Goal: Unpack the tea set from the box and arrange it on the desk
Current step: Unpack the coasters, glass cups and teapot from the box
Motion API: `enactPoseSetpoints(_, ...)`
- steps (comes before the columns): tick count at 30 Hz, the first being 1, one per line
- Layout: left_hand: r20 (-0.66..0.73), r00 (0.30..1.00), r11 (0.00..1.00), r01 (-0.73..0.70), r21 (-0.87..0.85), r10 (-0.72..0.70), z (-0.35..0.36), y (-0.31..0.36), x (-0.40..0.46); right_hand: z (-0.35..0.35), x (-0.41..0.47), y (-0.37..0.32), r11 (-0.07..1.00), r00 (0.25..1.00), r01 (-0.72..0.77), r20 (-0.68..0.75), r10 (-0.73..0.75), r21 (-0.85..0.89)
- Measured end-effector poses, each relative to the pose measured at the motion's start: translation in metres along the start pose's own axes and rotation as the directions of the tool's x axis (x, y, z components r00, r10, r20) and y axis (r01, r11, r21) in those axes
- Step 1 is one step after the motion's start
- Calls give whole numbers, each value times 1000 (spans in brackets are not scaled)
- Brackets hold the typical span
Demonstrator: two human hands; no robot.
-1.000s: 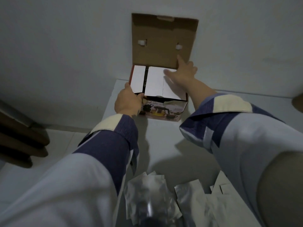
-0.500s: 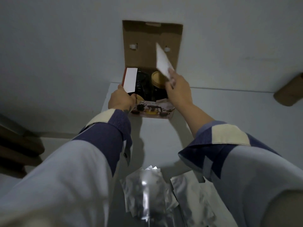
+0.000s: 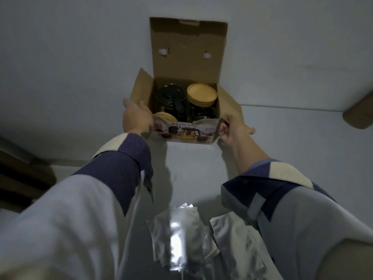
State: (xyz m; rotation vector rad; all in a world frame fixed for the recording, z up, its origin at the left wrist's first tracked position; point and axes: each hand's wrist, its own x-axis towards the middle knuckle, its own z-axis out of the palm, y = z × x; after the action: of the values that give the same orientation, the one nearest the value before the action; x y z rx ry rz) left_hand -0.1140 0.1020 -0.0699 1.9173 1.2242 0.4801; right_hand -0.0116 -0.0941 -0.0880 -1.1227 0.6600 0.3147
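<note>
Nearest the camera, at the lower edge of the view, crumpled silvery foil pouches [image 3: 177, 235] are seen lying on the pale grey desk [image 3: 191, 174], between two sleeves of white and dark blue fabric. Further out, the open brown cardboard box [image 3: 183, 134] with a printed picture of tea ware on its front panel is set on the desk against the wall. Its near left corner is touched by the left hand [image 3: 136, 118], whose fingers are spread flat along the side flap; whether anything is gripped there cannot be told. The near right corner is pinched by the right hand [image 3: 234, 130], thumb and fingers closed on the cardboard edge. Inside the box, a dark glass teapot with a black lid [image 3: 170, 102] is seen on the left, and a round light wooden lid [image 3: 201, 96] rests on dark glassware to the right. Behind them, the box's tall lid flap [image 3: 188, 51] is held upright against the white wall.
</note>
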Motion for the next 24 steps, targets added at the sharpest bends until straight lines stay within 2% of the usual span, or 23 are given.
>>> enactPoseSetpoints(2, 6, 999, 998, 42, -56, -42, -2, -4, 0, 0, 0, 7, 970, 999, -7, 31, 15, -244)
enactPoseSetpoints(4, -9, 1000, 998, -24, -54, 24, -2, -6, 1, 0, -3, 14, 911, 998, -6, 48, 29, -413)
enactPoseSetpoints(7, -27, 996, 995, -84, 61, 86, -1, -5, 1, 2, -4, 19, 833, 998, 15, 55, 18, -553)
enactPoseSetpoints(10, 152, 963, 924, -257, 282, 222, 10, 0, -13, 0, -2, 15, 764, 993, 105, 113, -42, -637)
enactPoseSetpoints(12, 251, 952, 891, -263, 370, 177, 16, 5, -23, 0, -1, 5, 686, 974, 219, 199, -110, -694)
enactPoseSetpoints(13, 268, 952, 881, -252, 400, 150, 18, 8, -24, 3, -1, -2, 617, 955, 296, 227, -190, -729)
enactPoseSetpoints(14, 276, 952, 872, -243, 426, 130, 18, 10, -25, 8, -1, -8, 506, 911, 396, 257, -324, -766)
enactPoseSetpoints(16, 278, 954, 862, -230, 451, 109, 20, 12, -26, 24, -4, -24, 256, 724, 619, 413, -553, -742)
enactPoseSetpoints(17, 271, 957, 862, -223, 455, 105, 21, 12, -26, 34, -4, -31, 141, 637, 697, 517, -571, -703)
enactPoseSetpoints(18, 260, 960, 864, -213, 456, 100, 22, 13, -26, 43, -3, -37, 22, 588, 730, 611, -530, -683)
enactPoseSetpoints(19, 250, 963, 861, -207, 465, 97, 24, 14, -26, 51, 0, -41, -116, 575, 719, 679, -457, -686)
enactPoseSetpoints(21, 235, 968, 850, -197, 488, 89, 25, 15, -26, 63, 6, -47, -386, 629, 610, 719, -295, -692)
enactPoseSetpoints(22, 232, 969, 846, -192, 497, 83, 26, 15, -26, 67, 9, -50, -469, 654, 570, 718, -239, -675)
enactPoseSetpoints(24, 220, 973, 847, -176, 502, 72, 27, 14, -23, 73, 16, -52, -549, 671, 554, 726, -151, -626)
